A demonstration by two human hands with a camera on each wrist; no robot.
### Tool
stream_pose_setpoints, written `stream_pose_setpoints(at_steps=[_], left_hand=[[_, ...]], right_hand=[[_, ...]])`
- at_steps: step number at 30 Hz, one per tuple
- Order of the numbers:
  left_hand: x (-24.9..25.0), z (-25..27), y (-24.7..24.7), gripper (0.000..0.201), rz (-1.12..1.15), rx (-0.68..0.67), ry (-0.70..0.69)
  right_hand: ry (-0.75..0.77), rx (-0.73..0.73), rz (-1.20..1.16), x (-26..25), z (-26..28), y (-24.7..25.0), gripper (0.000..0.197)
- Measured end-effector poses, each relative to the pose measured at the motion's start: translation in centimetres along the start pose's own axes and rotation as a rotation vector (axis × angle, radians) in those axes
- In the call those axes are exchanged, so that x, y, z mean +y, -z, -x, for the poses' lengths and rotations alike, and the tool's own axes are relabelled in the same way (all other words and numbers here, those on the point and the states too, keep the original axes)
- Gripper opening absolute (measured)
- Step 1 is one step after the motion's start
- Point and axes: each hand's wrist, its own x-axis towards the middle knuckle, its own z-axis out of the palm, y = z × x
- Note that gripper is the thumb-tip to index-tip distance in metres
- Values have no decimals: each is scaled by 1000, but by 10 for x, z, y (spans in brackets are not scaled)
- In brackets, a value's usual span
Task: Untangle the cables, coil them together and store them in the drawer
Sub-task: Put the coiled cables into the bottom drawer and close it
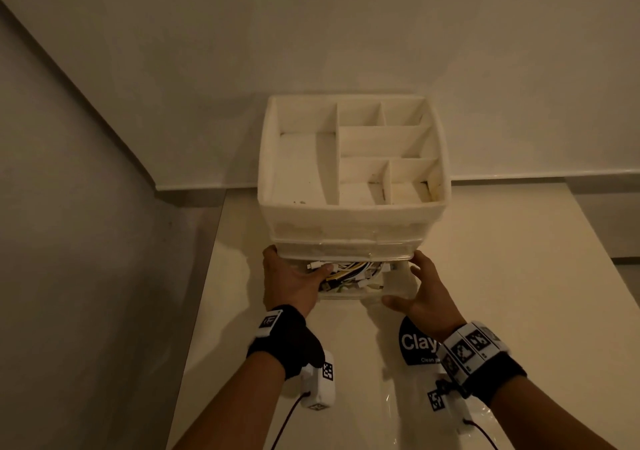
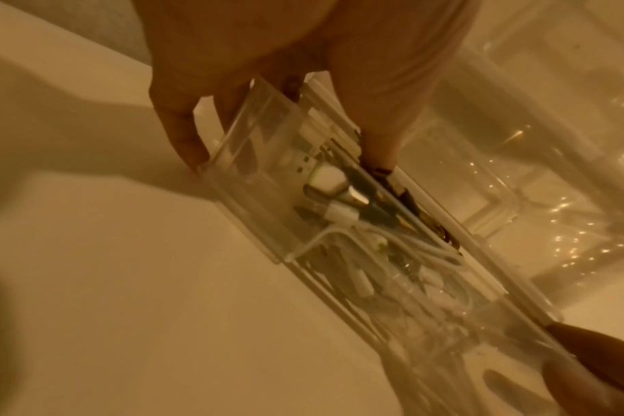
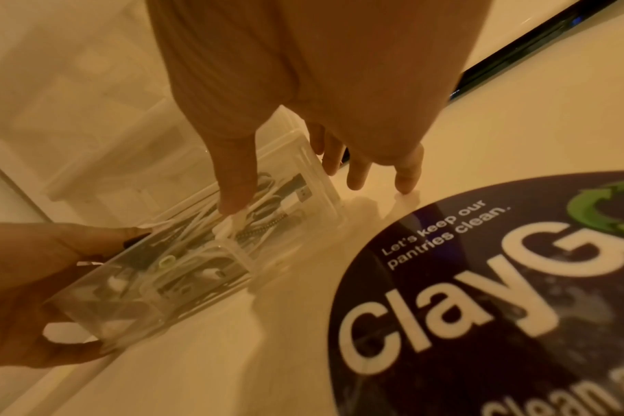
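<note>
At lower centre of the head view, the clear drawer (image 1: pixel 363 283), partly out of the white organiser (image 1: pixel 353 172), is gripped at its left end by the left hand (image 1: pixel 291 281). The cables (image 1: pixel 349 273) are seen bundled inside, and the right end is clasped by the right hand (image 1: pixel 424 295). Storage appears nearly done; only closing the drawer seems left.

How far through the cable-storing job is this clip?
Nearly finished. Done: the cables already lie inside the clear drawer. In hand: the left hand and right hand hold the drawer's two ends, and it sticks partway out of the organizer. Left: pushing it fully in.
</note>
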Motion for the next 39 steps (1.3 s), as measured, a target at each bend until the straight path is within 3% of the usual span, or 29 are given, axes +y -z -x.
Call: stream_pose_setpoints(at_steps=[2, 11, 15, 19, 23, 26, 31, 39], left_hand=[[1, 1, -3, 106, -35, 16, 22], [14, 6, -2, 93, -184, 28, 20], [-1, -5, 4, 107, -58, -94, 27], [9, 5, 35, 85, -27, -322, -40], [8, 10, 56, 102, -125, -498, -174], [6, 8, 54, 108, -178, -469, -188], [-1, 10, 40, 84, -178, -295, -187], [4, 4, 31, 58, -313, -147, -168]], right_hand=[[6, 19, 1, 2, -1, -2, 95], [-47, 78, 76, -4, 2, -9, 97], [-66, 43, 86, -5, 3, -3, 96], [-50, -16, 142, -14, 6, 8, 95], [-29, -46, 178, -23, 5, 16, 92], [-36, -23, 249, -28, 4, 19, 89], [-67, 76, 283, -30, 7, 14, 81], [-105, 215, 223, -24, 2, 5, 66]])
